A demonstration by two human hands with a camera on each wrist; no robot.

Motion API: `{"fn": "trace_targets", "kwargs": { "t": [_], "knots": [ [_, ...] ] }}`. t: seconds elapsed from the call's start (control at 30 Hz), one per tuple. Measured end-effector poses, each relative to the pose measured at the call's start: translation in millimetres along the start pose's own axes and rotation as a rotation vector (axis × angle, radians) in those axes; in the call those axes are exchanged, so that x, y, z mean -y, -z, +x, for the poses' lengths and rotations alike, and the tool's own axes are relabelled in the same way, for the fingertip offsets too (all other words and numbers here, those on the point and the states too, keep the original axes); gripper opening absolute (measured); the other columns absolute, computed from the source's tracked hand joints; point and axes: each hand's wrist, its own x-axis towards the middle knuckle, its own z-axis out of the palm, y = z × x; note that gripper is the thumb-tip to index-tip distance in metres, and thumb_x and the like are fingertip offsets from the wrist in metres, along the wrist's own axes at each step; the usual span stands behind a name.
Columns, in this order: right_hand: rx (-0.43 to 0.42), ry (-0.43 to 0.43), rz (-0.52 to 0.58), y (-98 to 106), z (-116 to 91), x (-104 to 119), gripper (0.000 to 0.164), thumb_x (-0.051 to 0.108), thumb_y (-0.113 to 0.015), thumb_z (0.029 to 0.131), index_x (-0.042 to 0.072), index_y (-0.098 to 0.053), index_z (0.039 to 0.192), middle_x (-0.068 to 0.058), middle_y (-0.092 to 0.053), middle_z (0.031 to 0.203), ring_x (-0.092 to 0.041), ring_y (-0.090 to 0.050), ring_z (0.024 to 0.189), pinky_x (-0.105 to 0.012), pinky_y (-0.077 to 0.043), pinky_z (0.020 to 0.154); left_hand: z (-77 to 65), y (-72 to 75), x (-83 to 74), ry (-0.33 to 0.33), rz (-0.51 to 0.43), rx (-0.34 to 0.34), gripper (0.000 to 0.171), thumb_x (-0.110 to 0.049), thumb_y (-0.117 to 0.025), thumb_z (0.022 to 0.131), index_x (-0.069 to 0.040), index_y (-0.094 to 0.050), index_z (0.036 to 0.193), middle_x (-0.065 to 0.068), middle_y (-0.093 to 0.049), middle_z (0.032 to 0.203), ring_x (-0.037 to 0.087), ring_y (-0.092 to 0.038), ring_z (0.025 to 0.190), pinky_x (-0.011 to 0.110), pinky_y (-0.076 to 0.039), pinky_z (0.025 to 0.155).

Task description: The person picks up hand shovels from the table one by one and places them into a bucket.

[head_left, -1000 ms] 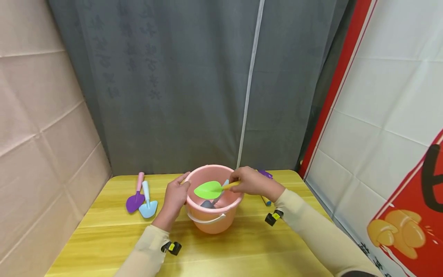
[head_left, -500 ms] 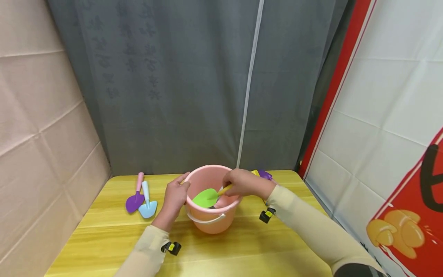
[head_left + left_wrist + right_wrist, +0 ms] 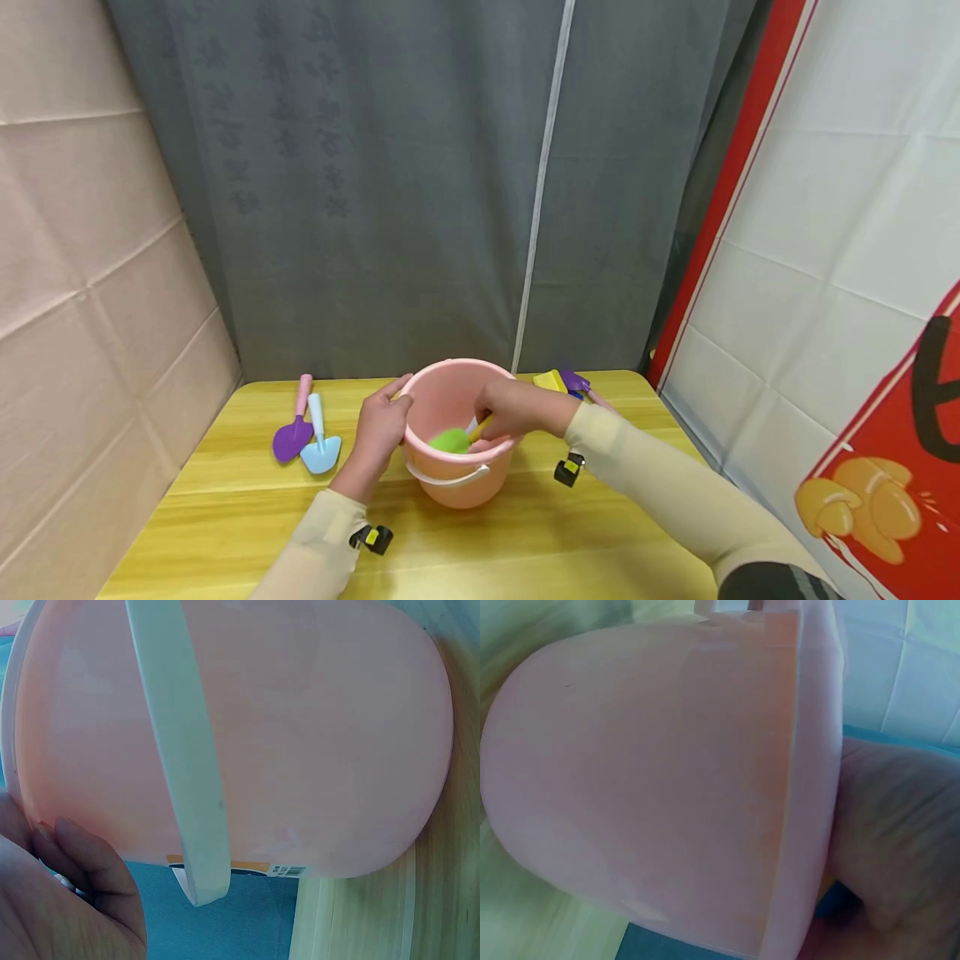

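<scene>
A pink bucket (image 3: 467,495) stands upright on the worktop (image 3: 420,558) at the lower centre of the frame, its white handle (image 3: 450,481) hanging across the near side. Within it lies the green blade of a shovel (image 3: 449,441), low behind the near rim, with a pale piece just beside its yellow handle. The person's left hand (image 3: 381,425) grips the bucket's left rim, thumb and fingers bent around it; the right hand (image 3: 512,407) dips past the right rim, fingers curled on the yellow handle. A second ago the green blade was level with the bucket's mouth and a grey blade showed beneath; now the green one sits deeper and the grey is hidden. The left hand and bucket have kept their place.
</scene>
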Motion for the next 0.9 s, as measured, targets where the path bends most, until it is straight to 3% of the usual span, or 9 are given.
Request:
{"fn": "trace_targets", "kwargs": {
  "t": [0.17, 0.3, 0.37, 0.43, 0.67, 0.9],
  "knots": [
    [0.029, 0.034, -0.031, -2.7, 5.3, -0.9, 0.021, 0.011, -0.086, 0.093, 0.012, -0.075, 0.075, 0.008, -0.062, 0.068, -0.006, -0.052, 0.063, -0.020, -0.045, 0.061, -1.2, 0.1, -0.1, 0.009, 0.016, 0.004, 0.047, -0.022, -0.060, 0.111, -0.019, -0.064, 0.158, 0.020, -0.073, 0.109, 0.013, -0.046, 0.049, 0.024, -0.046, 0.052],
    [0.055, 0.045, -0.056, -3.2, 9.0, -0.4, 0.022, 0.012, -0.085, 0.095, 0.011, -0.076, 0.075, 0.009, -0.061, 0.067, -0.006, -0.050, 0.062, -0.020, -0.043, 0.061, 0.0, 0.2, 0.6, 0.011, 0.023, 0.010, 0.047, -0.023, -0.061, 0.111, -0.020, -0.064, 0.158, 0.016, -0.065, 0.086, 0.014, -0.047, 0.050, 0.025, -0.048, 0.053],
    [0.068, 0.044, -0.063, -3.3, 10.3, -0.2, 0.021, 0.012, -0.085, 0.095, 0.011, -0.077, 0.076, 0.010, -0.061, 0.066, -0.006, -0.050, 0.062, -0.020, -0.043, 0.061, 0.5, 0.5, 0.6, 0.010, 0.026, 0.011, 0.047, -0.023, -0.061, 0.111, -0.020, -0.064, 0.158, 0.014, -0.065, 0.085, 0.015, -0.048, 0.050, 0.026, -0.048, 0.054],
    [0.080, 0.042, -0.070, -3.4, 11.7, -0.3, 0.021, 0.013, -0.085, 0.096, 0.011, -0.077, 0.076, 0.010, -0.060, 0.066, -0.006, -0.050, 0.062, -0.020, -0.042, 0.061, 1.3, 0.9, 0.5, 0.010, 0.028, 0.013, 0.047, -0.024, -0.061, 0.111, -0.021, -0.064, 0.158, 0.016, -0.067, 0.089, 0.015, -0.048, 0.050, 0.026, -0.049, 0.054],
    [0.103, 0.015, -0.097, -6.5, 16.1, -1.5, 0.024, 0.015, -0.084, 0.096, 0.012, -0.076, 0.074, 0.010, -0.053, 0.062, -0.008, -0.046, 0.060, -0.020, -0.039, 0.058, 2.8, 1.9, 0.1, 0.003, 0.026, 0.015, 0.048, -0.024, -0.060, 0.111, -0.021, -0.063, 0.159, 0.018, -0.073, 0.128, 0.014, -0.049, 0.051, 0.025, -0.048, 0.055],
    [0.106, 0.007, -0.086, -11.6, 18.3, -0.2, 0.023, 0.018, -0.087, 0.096, 0.012, -0.078, 0.075, 0.011, -0.055, 0.061, -0.009, -0.048, 0.061, -0.021, -0.040, 0.059, 1.0, 2.1, 0.6, 0.009, 0.026, 0.018, 0.048, -0.024, -0.059, 0.112, -0.020, -0.062, 0.159, 0.019, -0.075, 0.123, 0.014, -0.048, 0.051, 0.025, -0.048, 0.055]
  ]
}}
